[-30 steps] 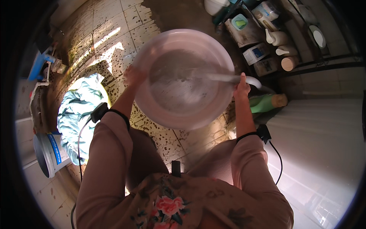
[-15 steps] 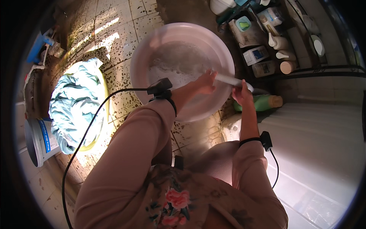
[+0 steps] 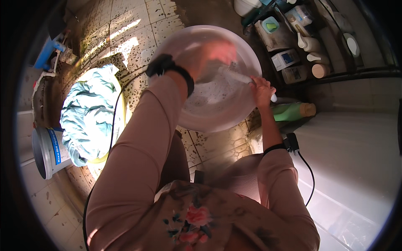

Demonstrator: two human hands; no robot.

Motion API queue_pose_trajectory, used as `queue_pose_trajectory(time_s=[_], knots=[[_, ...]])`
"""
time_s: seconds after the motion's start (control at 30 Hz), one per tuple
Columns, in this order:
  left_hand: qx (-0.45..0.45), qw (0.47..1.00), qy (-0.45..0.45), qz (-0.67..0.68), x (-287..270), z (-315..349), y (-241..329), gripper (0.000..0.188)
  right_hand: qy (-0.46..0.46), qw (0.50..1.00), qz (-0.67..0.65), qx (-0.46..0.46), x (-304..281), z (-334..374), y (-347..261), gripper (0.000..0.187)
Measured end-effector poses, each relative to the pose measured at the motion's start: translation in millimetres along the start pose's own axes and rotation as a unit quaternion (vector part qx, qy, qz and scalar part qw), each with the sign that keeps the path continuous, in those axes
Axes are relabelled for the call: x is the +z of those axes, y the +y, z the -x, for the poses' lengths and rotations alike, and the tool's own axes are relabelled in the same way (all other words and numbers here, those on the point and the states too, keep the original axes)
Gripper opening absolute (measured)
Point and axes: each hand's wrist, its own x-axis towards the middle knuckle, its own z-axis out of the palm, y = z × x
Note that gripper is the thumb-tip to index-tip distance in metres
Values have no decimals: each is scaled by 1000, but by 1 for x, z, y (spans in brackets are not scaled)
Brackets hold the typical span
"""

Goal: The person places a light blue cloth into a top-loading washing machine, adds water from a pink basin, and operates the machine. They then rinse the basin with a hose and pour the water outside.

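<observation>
A wide pink basin [image 3: 209,122] stands on the floor in front of me with foamy, cloudy water in its bottom. At its right rim my right hand [image 3: 262,88] is wrapped round a white ribbed hose [image 3: 240,77], whose free end reaches in over the water. A white end of the hose shows past my fingers. Over the far part of the basin my left hand [image 3: 218,51] is smeared by motion, so its fingers cannot be made out. It is apart from the hose.
To the left, a yellow tub [image 3: 122,109] is heaped with light-blue cloth [image 3: 90,113], beside a white bucket [image 3: 54,152]. A green bottle [image 3: 289,111] lies right of the basin. Several containers fill a dark rack [image 3: 284,85] at the upper right. A cable runs from my left wrist.
My left hand has left the hose and moved away over the far part of the basin. My right hand keeps hold of the hose, now with its end tilted further into the basin.
</observation>
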Motion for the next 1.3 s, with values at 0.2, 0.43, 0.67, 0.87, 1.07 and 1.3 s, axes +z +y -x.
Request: queue_pose_trajectory(time_s=[0.2, 0.43, 0.67, 0.87, 1.07, 1.3], knots=[[362, 585, 331, -646, -85, 27, 58, 13, -68, 994, -19, 79, 0, -10, 5, 30], [-50, 739, 205, -639, -8, 116, 10, 18, -97, 990, -58, 89, -3, -17, 6, 29], [-108, 754, 56, -646, -3, 134, -33, 25, -113, 986, -84, 88, -6, -15, 8, 32], [-53, 693, 143, -705, 15, 131, -36, 27, -144, 979, -87, 118, -9, -17, 4, 32], [-116, 605, 189, -765, 49, 121, -33, 54, -137, 978, -105, 119, -7, -15, 9, 33], [-146, 643, 152, -736, 64, 120, -22, 51, -142, 979, -106, 103, -2, -13, 12, 31]])
